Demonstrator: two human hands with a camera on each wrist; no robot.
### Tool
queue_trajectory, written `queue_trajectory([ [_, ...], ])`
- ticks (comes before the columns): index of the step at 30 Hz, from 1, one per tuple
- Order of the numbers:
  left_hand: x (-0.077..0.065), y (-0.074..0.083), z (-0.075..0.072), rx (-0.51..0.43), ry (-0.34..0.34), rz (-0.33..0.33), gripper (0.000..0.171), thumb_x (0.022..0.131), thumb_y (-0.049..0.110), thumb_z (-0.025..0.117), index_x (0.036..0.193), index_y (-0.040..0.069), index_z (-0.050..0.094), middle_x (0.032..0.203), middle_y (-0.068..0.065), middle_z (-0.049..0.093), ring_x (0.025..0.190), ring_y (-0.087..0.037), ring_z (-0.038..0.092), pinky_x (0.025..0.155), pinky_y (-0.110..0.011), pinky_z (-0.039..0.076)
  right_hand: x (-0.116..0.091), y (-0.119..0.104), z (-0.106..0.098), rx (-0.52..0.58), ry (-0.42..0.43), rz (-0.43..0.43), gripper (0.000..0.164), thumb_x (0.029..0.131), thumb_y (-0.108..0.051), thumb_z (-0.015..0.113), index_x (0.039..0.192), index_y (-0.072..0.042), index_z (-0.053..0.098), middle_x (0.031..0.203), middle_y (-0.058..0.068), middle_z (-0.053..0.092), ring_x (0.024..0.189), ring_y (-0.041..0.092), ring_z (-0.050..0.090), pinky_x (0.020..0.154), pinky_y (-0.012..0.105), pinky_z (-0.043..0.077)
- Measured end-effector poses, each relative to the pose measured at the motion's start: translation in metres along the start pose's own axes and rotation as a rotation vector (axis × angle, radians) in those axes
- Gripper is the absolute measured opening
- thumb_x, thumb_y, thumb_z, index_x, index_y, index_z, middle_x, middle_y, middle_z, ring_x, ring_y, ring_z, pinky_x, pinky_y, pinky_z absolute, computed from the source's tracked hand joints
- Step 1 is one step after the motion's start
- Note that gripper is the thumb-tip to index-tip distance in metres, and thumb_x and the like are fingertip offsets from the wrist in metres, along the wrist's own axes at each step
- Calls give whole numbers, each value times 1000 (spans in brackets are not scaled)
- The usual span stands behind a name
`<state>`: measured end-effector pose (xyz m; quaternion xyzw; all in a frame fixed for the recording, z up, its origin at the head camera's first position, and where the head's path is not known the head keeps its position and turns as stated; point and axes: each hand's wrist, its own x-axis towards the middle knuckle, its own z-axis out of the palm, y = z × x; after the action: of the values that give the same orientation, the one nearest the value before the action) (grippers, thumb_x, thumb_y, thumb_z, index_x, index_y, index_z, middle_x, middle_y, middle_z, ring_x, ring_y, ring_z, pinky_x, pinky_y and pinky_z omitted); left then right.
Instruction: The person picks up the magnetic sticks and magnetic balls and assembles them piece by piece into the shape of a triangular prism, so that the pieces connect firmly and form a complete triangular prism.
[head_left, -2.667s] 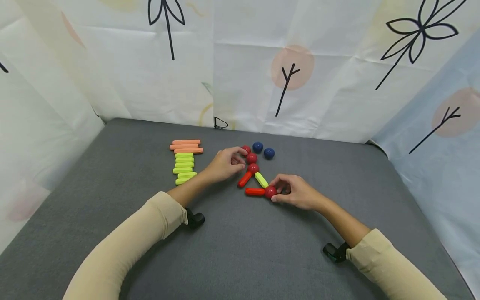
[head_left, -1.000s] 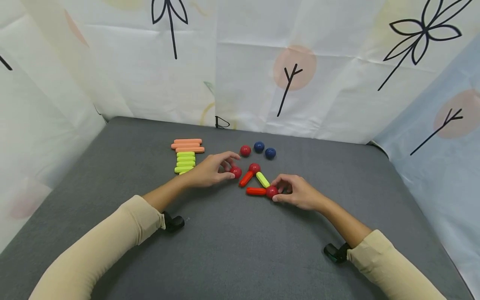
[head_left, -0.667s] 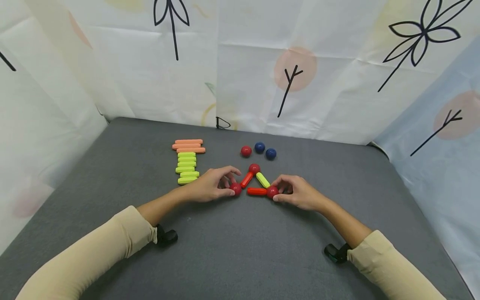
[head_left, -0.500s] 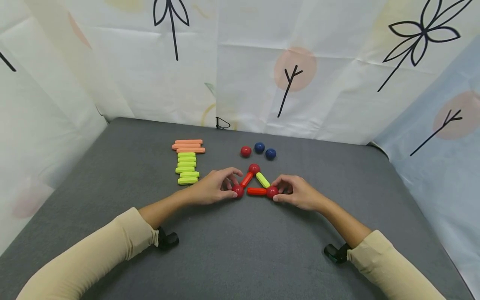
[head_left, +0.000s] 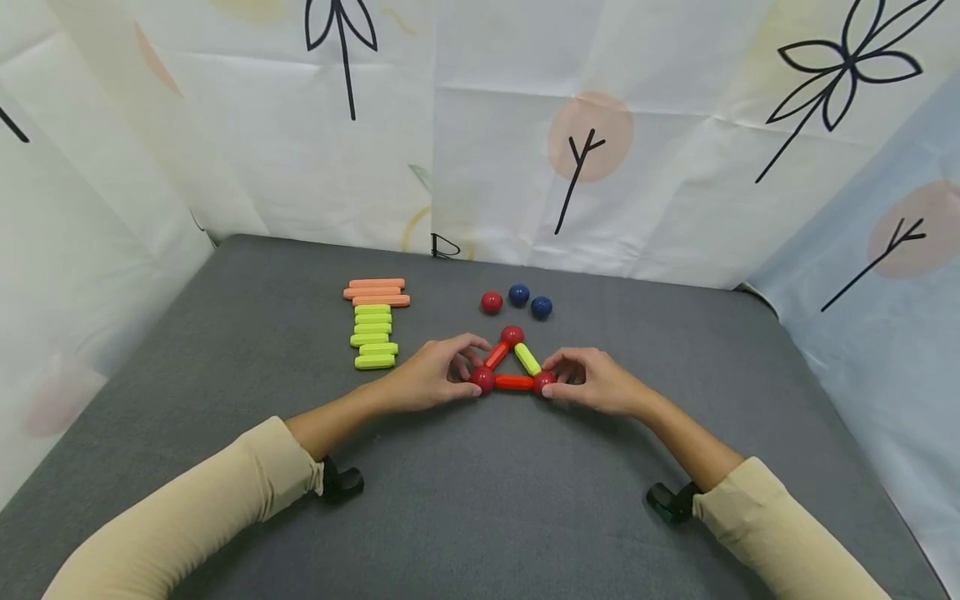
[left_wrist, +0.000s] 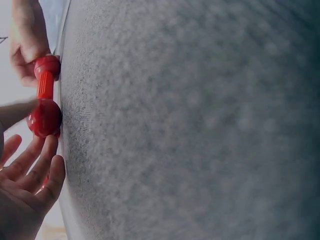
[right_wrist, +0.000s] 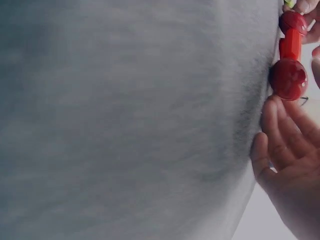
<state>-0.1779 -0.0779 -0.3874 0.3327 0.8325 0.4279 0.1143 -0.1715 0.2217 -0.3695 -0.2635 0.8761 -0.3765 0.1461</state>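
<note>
Left hand (head_left: 431, 377) and right hand (head_left: 597, 382) are each pinching one of four red balls (head_left: 482, 380), two blue balls (head_left: 542, 307) sitting far, nine loose rods (head_left: 371, 340) lying left.

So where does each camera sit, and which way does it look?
Head: worn on the head, facing forward and down over the table; the left grip, right grip and both sleeves show.
Left wrist: on the left wrist, facing along the table, picture turned sideways; both grips show.
Right wrist: on that wrist, facing along the table, also sideways; both grips show.
Shared: both wrist views show the nearest red stick between two red balls.
</note>
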Motion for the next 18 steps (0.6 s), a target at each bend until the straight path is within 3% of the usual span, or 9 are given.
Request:
queue_trajectory([
  [10,4,-1,1,-13,23,-23,62,84,10,81,137,5,50,107,-2,67,88,-13,63,80,-30,54,45,-15,3,-82,48,102,47,101,-27,59,140,-2,52,121,16,66,95,25,64,85,43,52],
  [18,4,-2,1,-30,13,-31,69,83,9,81,142,4,45,105,-3,68,89,-14,65,82,-31,55,68,-18,6,-141,34,50,34,101,-18,59,128,1,59,112,18,66,95,29,61,86,45,50],
])
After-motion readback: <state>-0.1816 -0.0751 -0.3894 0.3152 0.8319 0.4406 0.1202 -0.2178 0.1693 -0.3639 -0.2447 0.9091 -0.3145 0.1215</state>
